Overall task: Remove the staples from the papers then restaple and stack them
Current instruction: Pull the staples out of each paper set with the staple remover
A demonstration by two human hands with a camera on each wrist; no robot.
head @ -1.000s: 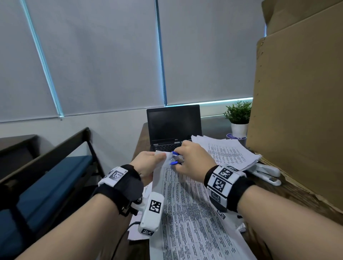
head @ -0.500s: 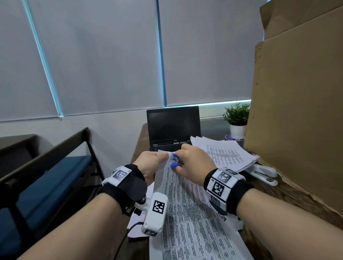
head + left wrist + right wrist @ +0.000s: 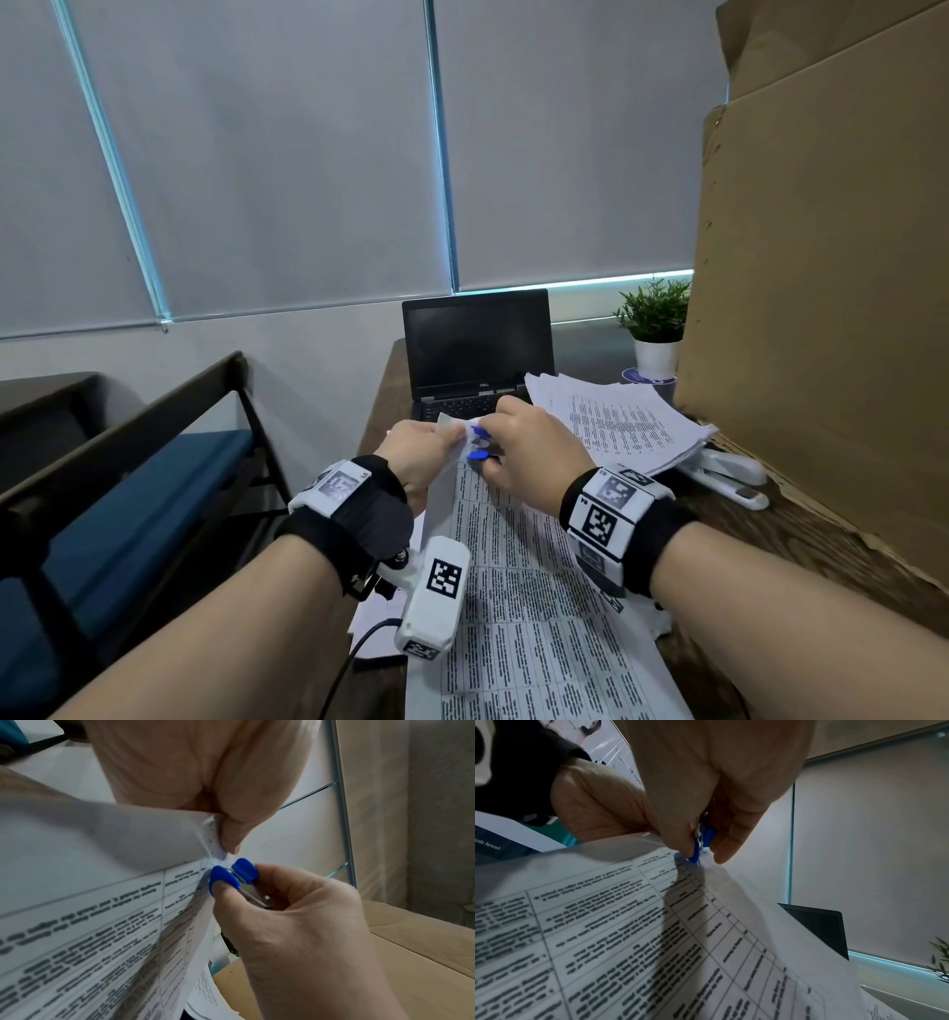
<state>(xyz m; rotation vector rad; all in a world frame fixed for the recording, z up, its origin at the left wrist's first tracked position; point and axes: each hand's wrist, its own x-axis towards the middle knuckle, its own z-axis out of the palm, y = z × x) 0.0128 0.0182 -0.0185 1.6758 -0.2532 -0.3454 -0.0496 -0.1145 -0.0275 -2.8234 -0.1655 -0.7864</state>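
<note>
Two hands at work on one stapled set of papers [image 3: 518,606], lifted off the near end of the desk [image 3: 801,545], far left corner raised. Left hand [image 3: 421,452] pinching that corner, thumb on top; right hand [image 3: 529,452] squeezing a blue staple remover [image 3: 231,875], claws at the corner, just right of the left thumb. Staple itself too small to make out. Best done, by judgement, with the corner kept taut and the pull straight, sparing the sheet a tear. Loose stack [image 3: 616,421] and white stapler [image 3: 729,475] waiting far right.
</note>
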